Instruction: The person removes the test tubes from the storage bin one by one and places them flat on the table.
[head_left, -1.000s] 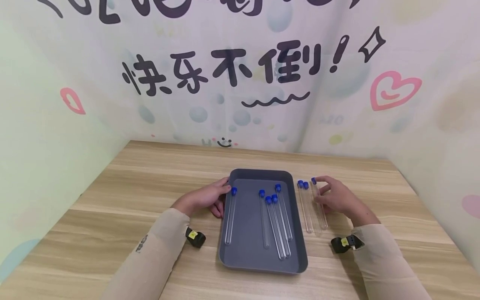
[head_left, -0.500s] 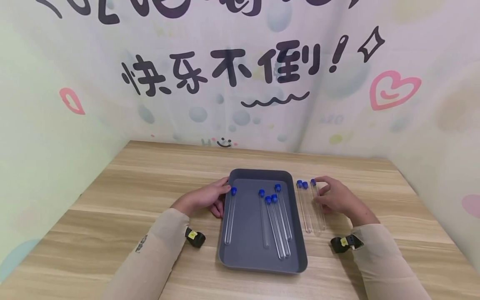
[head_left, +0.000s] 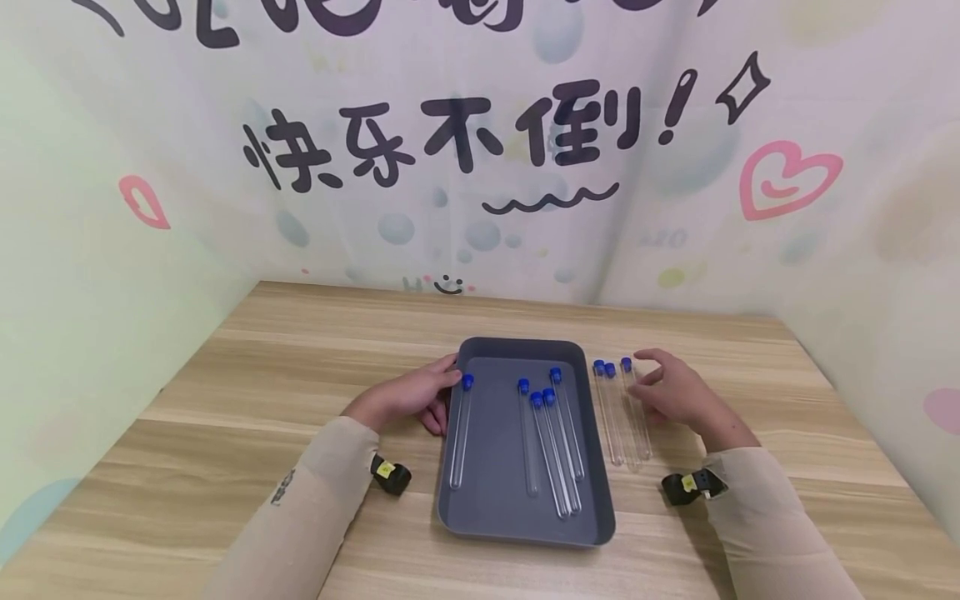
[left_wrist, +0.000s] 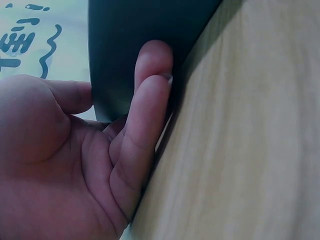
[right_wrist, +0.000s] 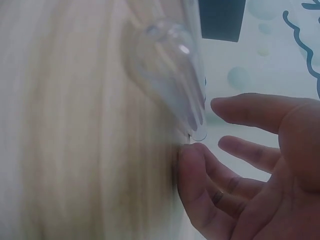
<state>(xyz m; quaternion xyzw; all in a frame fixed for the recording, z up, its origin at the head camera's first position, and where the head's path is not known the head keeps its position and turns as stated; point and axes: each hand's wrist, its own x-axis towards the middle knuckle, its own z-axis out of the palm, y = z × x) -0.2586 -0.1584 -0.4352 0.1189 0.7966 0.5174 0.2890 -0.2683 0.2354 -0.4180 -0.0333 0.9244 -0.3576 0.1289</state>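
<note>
A grey rectangular tray (head_left: 487, 510) rests on the wooden table. Inside it lie several clear test tubes (head_left: 528, 450) with blue caps, one of them (head_left: 462, 433) along the left wall. My left hand (head_left: 412, 395) holds the tray's left side, its thumb over the rim and its fingers against the outer wall (left_wrist: 112, 65). Three more capped test tubes lie on the table right of the tray. Beside the rightmost tube (head_left: 627, 365) is my right hand (head_left: 672, 393), thumb and forefinger spread apart with nothing between them. The right wrist view has rounded tube ends (right_wrist: 170, 60) near its fingertips.
The wooden table (head_left: 300, 358) runs back to a printed cloth backdrop (head_left: 360, 242). A small black camera is strapped to each wrist, the left one (head_left: 391, 477) close to the tray and the right one (head_left: 681, 490) just above the tabletop.
My right hand has let go of the rightmost test tube, and its fingers have drawn slightly right. That tube has settled a little to the left. My left hand and the tray stay put.
</note>
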